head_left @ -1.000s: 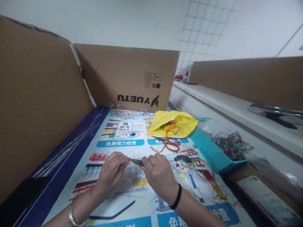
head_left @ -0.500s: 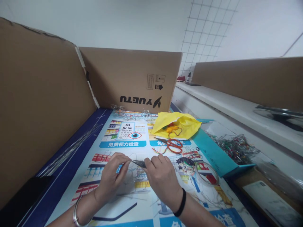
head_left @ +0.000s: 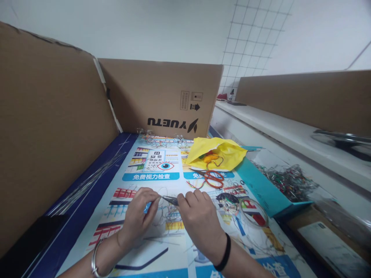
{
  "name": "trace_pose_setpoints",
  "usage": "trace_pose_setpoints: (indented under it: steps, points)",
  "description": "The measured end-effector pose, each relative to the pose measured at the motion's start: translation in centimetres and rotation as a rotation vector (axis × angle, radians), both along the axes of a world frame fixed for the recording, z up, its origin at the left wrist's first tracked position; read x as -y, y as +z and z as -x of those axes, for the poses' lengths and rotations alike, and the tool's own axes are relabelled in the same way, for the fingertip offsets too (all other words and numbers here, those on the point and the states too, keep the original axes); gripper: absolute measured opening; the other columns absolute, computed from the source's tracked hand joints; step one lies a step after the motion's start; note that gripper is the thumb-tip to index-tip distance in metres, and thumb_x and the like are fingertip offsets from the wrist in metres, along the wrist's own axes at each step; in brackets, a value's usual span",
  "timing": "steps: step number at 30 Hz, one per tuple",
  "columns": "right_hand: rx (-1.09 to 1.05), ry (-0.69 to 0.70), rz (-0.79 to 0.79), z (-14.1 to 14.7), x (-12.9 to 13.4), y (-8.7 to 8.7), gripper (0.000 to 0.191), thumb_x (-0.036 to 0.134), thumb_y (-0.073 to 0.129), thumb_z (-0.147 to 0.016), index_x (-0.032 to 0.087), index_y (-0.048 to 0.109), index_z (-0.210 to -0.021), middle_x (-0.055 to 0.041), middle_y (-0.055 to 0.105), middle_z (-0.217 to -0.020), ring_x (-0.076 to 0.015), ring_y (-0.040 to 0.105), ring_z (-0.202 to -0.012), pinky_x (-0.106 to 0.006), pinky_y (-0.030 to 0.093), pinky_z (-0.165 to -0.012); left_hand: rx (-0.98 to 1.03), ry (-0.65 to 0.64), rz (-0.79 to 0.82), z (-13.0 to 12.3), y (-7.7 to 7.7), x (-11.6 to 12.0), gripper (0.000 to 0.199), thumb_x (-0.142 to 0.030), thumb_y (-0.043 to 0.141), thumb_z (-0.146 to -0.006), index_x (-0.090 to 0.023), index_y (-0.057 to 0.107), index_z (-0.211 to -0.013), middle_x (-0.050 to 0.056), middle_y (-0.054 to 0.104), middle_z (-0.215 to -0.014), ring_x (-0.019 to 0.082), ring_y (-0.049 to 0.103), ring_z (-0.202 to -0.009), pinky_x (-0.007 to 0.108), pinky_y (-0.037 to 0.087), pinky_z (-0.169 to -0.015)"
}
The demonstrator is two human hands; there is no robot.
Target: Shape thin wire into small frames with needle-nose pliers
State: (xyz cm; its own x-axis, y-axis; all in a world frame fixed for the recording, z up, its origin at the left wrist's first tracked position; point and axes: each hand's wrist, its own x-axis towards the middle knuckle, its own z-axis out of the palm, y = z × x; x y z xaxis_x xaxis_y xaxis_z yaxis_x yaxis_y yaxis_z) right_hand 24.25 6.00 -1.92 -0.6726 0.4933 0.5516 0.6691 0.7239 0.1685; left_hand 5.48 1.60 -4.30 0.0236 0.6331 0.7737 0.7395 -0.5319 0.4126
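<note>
My left hand (head_left: 141,210), with a silver bangle at its wrist, is closed in a pinch between thumb and forefinger on a thin wire, whose end is too fine to make out fully. My right hand (head_left: 199,220), a black band at its wrist, is wrapped round dark pliers (head_left: 170,199). The pliers' pointed tip reaches left to my left fingertips and meets the wire there. Their handles are hidden in my right palm. Loose thin wire lies on the printed sheet (head_left: 150,250) beneath both hands.
Orange-handled scissors (head_left: 213,179) lie before a yellow pouch (head_left: 232,156) holding coloured thread. On the right are a wire coil (head_left: 253,212) and a teal box (head_left: 261,189) beside tangled wire pieces (head_left: 290,183). Straight wires (head_left: 89,181) lie left. Cardboard (head_left: 162,88) stands behind.
Both hands keep almost the same pose, with the pliers' tip still at the left fingertips. My right hand and wrist have shifted very slightly to the right.
</note>
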Motion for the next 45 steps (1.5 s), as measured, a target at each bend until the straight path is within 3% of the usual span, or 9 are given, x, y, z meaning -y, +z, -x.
trace_pose_setpoints:
  steps: [26,34,45]
  points:
    - [0.015,0.004,0.022,-0.11,-0.33,-0.46,0.021,0.024,0.061,-0.080,0.016,0.056,-0.099,-0.0028,0.054,-0.078,-0.0185,0.043,-0.072,-0.035,0.028,-0.066,-0.072,-0.081,-0.024,-0.42,-0.09,0.59,0.019,-0.002,0.053,-0.078,-0.017,0.053,-0.090,0.002,0.061,-0.078,0.016,0.055,-0.078,0.032,0.044,-0.072]
    - [0.017,0.013,-0.002,-0.09,-0.31,0.02,0.018,0.025,0.057,-0.083,0.015,0.056,-0.098,-0.0040,0.052,-0.077,-0.0191,0.043,-0.072,-0.035,0.028,-0.066,0.149,0.049,0.099,-0.57,-0.11,0.58,0.006,-0.013,0.050,-0.084,-0.019,0.051,-0.083,0.001,0.057,-0.078,0.015,0.056,-0.076,0.031,0.045,-0.071]
    - [0.019,-0.002,0.017,0.05,-0.20,0.17,0.009,0.019,0.058,-0.081,0.017,0.056,-0.090,-0.0030,0.051,-0.074,-0.0190,0.042,-0.071,-0.035,0.027,-0.065,0.021,0.077,0.088,-0.28,-0.27,0.32,0.010,-0.013,0.048,-0.084,-0.020,0.053,-0.090,0.002,0.063,-0.085,0.015,0.058,-0.076,0.028,0.047,-0.067]
